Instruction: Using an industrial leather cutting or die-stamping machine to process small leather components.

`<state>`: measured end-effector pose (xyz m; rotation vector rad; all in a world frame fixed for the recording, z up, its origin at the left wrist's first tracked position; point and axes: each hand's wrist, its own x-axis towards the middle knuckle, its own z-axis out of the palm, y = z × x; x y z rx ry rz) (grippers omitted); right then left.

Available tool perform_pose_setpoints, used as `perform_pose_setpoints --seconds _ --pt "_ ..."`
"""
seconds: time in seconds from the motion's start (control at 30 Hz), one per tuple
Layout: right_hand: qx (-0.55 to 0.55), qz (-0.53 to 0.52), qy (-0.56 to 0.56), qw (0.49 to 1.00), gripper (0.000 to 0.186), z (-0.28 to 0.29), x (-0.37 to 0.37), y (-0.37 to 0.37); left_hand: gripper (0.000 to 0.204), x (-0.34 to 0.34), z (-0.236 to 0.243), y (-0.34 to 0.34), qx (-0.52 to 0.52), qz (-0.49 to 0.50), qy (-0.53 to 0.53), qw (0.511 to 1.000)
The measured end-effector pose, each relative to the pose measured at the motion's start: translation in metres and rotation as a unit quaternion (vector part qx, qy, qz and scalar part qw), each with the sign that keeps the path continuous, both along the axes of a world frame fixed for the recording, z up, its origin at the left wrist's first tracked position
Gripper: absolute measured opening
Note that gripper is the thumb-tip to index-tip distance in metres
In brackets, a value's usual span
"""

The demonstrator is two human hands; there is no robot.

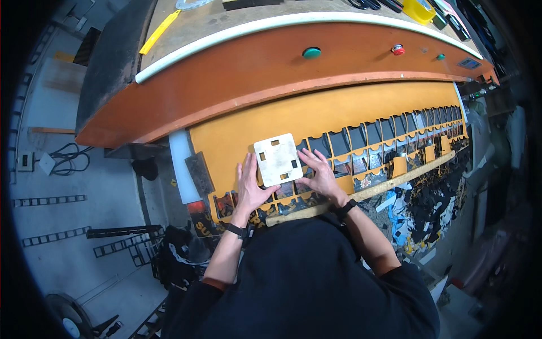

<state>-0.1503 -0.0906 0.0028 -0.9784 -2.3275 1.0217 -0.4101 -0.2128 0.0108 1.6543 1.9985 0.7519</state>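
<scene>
Seen from the left of two fisheye cameras worn side by side on your head, the upright, unmirrored view looks steeply down over your torso [316, 282], which looms nearest along the lower edge. It faces ahead past your left hand [251, 183] and right hand [322, 175], close by near the centre, across the yellow sheet [237, 135] to the orange panel [237, 73] and the tabletop cut off by the upper edge. The wide field reaches the floor [51, 175] at your left, bending straight edges toward a dark, rounded rim.
</scene>
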Motion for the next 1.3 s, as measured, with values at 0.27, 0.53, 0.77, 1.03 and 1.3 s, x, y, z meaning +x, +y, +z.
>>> perform_pose_setpoints --seconds 0.27,0.53,0.77,1.03,1.3 --pt "0.019 -0.006 -0.003 1.000 0.100 0.003 0.005 -0.001 0.136 0.004 -0.001 -0.001 0.010 -0.011 -0.009 1.000" --pt "0.020 -0.080 0.041 0.996 0.099 0.031 0.016 -0.002 0.136 -0.024 0.031 -0.012 0.017 0.003 -0.014 1.000" --pt "-0.071 -0.217 0.075 0.971 0.051 0.030 0.034 -0.036 0.021 -0.013 0.021 -0.017 0.132 -0.124 -0.036 0.983" --pt "0.078 -0.172 -0.029 0.982 0.045 0.010 0.047 -0.071 0.043 0.025 -0.018 -0.016 0.084 -0.264 0.040 0.960" --pt "0.126 -0.035 -0.064 0.989 0.064 -0.015 -0.036 -0.012 0.055 0.002 -0.026 0.028 0.057 -0.127 0.175 0.975"
